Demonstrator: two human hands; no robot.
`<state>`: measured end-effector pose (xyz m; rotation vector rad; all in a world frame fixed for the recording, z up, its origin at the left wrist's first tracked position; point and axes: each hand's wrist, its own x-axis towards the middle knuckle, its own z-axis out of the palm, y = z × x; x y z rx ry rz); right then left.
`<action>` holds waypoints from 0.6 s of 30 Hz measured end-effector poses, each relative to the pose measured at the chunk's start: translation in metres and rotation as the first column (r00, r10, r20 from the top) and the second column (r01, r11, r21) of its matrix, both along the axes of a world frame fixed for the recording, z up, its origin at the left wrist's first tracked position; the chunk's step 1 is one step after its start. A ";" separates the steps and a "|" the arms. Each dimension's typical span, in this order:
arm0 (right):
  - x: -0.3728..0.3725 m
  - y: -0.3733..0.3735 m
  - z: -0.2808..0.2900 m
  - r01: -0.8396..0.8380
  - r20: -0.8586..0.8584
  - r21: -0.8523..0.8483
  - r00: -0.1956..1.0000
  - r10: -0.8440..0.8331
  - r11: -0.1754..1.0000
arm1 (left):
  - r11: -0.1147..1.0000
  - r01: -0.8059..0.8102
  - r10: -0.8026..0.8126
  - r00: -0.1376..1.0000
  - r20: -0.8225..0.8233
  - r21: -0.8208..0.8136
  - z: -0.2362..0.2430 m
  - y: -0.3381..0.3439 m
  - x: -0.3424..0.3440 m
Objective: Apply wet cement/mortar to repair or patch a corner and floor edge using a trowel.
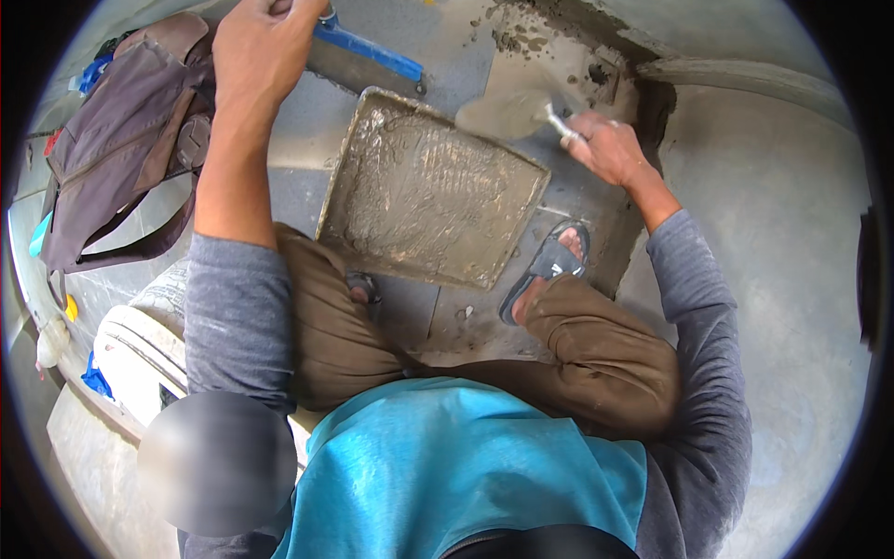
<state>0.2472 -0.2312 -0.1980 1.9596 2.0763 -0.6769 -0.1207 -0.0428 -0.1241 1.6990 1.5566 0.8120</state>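
Observation:
My right hand [610, 149] is closed round the pale handle of a pointing trowel [507, 114]. Its blade, coated in grey mortar and slightly blurred, hangs by the upper right edge of a shallow tray [326, 205]. Wet grey mortar [428, 186] spreads over the tray's bottom, with ridges and tool marks in it. At the upper left, my left hand [261, 51] has its fingers curled, partly cut off by the picture's edge. It grips the near end of a plastering trowel [372, 51] with a blue spine and a grey blade, beyond the tray's upper left corner.
A brown-purple backpack [130, 149] lies at the left, above a white bucket [135, 345]. My sandalled foot [559, 256] rests beside the tray's lower right. Wet mortar splashes [521, 42] mark the floor near a wall edge [745, 79]. Smooth grey surface [773, 279] extends at the right.

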 end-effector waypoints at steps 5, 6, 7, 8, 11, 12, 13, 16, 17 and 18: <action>-0.100 -0.029 0.005 -0.116 -0.067 -0.316 0.993 0.100 0.942 | 0.991 0.110 -0.115 0.991 0.062 0.078 0.004 -0.010 0.029; -0.119 -0.029 0.004 -0.115 -0.082 -0.310 0.992 0.094 0.944 | 0.994 0.096 -0.098 0.994 0.039 0.057 0.006 -0.011 0.031; -0.135 -0.029 0.003 -0.110 -0.103 -0.307 0.991 0.081 0.945 | 0.985 0.116 -0.126 0.989 0.078 0.127 0.005 -0.018 0.034; -0.149 -0.028 0.001 -0.104 -0.124 -0.303 0.990 0.069 0.947 | 0.984 0.126 -0.136 0.988 0.068 0.129 0.001 -0.017 0.033; -0.178 -0.023 -0.006 -0.161 -0.174 -0.300 0.978 0.113 0.940 | 0.980 0.164 -0.172 0.983 0.061 0.117 -0.005 -0.015 0.035; -0.188 -0.018 -0.004 -0.158 -0.179 -0.297 0.978 0.108 0.942 | 0.981 0.156 -0.165 0.983 0.076 0.116 -0.001 -0.019 0.034; -0.197 -0.014 -0.001 -0.216 -0.215 -0.375 0.966 0.143 0.902 | 0.983 0.147 -0.158 0.983 0.093 0.115 0.002 -0.021 0.032; -0.206 -0.017 -0.010 -0.288 -0.282 -0.423 0.943 0.177 0.859 | 0.985 0.127 -0.140 0.985 0.106 0.119 0.000 -0.019 0.024; -0.207 -0.020 -0.017 -0.298 -0.311 -0.406 0.934 0.176 0.864 | 0.985 0.123 -0.135 0.986 0.099 0.123 0.000 -0.017 0.022; -0.201 -0.022 -0.023 -0.301 -0.312 -0.407 0.933 0.178 0.863 | 0.987 0.127 -0.136 0.986 0.092 0.103 0.002 -0.017 0.025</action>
